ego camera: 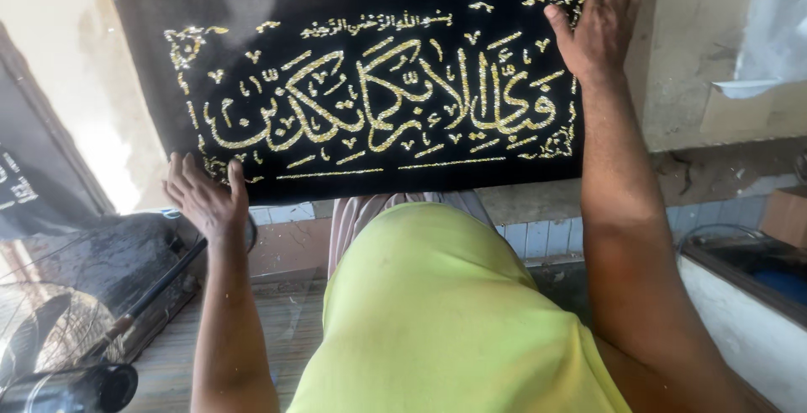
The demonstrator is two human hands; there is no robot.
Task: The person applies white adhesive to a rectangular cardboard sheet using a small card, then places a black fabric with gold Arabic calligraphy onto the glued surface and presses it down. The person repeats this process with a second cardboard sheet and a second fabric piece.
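We held a black velvet panel [370, 85] with gold glitter calligraphy up against the wall, above our yellow-green shirt [437, 320]. Our left hand [206, 198] lay flat and open under its lower left corner, fingers spread, gripping nothing. Our right hand [601, 22] pressed open-palmed on its upper right edge. We judged the panel could slip or tilt, since only flat palms steadied it, and rubbing might shed glitter. A standing fan [76, 320] sat on the floor at the left.
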